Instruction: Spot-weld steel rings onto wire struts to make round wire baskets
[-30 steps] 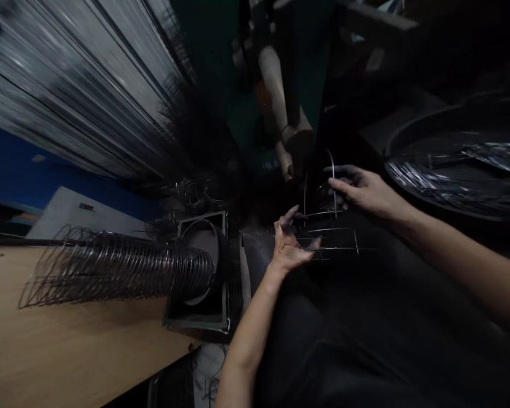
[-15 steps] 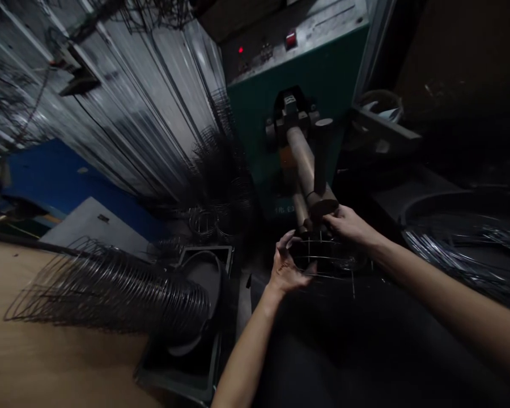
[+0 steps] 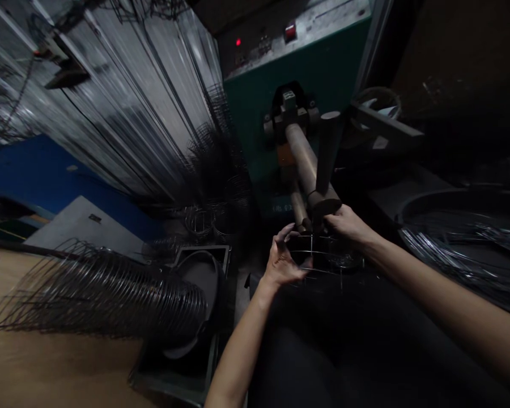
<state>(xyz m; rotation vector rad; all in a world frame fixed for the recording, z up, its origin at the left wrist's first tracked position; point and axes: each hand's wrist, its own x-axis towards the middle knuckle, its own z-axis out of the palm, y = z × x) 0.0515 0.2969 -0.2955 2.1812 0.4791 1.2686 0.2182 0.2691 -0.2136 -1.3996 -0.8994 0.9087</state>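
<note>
A round wire frame of thin metal rings and crossbars hangs at the lower end of the spot welder's arms. My left hand grips its left side, fingers over the upper ring and thumb at the lower one. My right hand is closed in a pinch just beneath the thick upper arm; what its fingertips hold is hidden. Below that arm runs a thinner lower arm, its tip close to the frame's top edge. Both arms come out of the green machine.
On the left a long stack of wire rings leans into a dark round tub on a metal crate. Loose cut wires lie in a wide basin at right. An upright post stands by the arms.
The view has shifted slightly, moving the surroundings left. The wire frame appears turned a little between my hands, its crossbars in different places. Both hands keep nearly the same positions.
</note>
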